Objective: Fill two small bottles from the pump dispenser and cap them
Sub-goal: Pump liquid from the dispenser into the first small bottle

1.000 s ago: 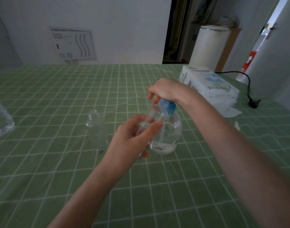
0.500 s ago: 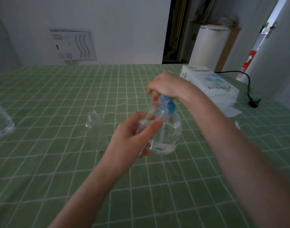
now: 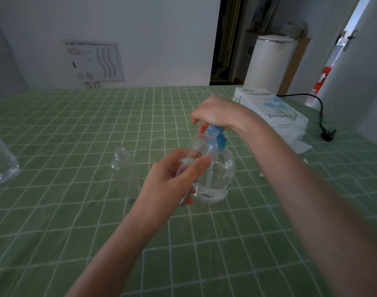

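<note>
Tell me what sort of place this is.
Probably a room in a home, not a workshop: a green checked tablecloth, a soft tissue pack lying on it, and a dark open doorway in the far wall.

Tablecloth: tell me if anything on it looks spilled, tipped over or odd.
No spill shows. The spare small bottle stands upright, uncapped. Only oddity: white paper scraps lie loose on the tablecloth near the tissue pack.
</note>
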Tool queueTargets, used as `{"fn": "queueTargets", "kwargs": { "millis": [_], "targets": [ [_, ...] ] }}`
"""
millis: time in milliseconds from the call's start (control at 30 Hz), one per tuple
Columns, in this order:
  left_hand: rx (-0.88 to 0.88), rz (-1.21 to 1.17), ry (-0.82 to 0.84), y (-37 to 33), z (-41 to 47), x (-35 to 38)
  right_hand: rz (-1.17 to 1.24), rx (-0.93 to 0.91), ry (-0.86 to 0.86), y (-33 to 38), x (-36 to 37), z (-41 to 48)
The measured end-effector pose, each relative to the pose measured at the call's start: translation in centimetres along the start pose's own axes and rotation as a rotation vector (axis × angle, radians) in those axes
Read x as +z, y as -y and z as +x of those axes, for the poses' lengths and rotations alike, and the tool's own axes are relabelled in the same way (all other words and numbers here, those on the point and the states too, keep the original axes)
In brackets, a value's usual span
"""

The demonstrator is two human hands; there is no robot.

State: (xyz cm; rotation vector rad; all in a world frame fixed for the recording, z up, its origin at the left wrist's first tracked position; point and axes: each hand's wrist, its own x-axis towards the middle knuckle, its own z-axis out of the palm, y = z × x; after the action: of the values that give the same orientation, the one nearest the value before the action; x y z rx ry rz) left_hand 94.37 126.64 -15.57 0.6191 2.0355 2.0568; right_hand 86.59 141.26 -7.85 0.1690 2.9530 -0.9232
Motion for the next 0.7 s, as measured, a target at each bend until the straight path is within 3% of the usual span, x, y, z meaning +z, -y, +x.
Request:
{"fn": "queueTargets", "kwargs": {
  "millis": [700],
  "targets": [
    [0.001, 0.011, 0.015, 0.2, -0.1, -0.2, -0.003, 0.016, 0.045, 0.0, 0.1, -0.3]
  ]
}}
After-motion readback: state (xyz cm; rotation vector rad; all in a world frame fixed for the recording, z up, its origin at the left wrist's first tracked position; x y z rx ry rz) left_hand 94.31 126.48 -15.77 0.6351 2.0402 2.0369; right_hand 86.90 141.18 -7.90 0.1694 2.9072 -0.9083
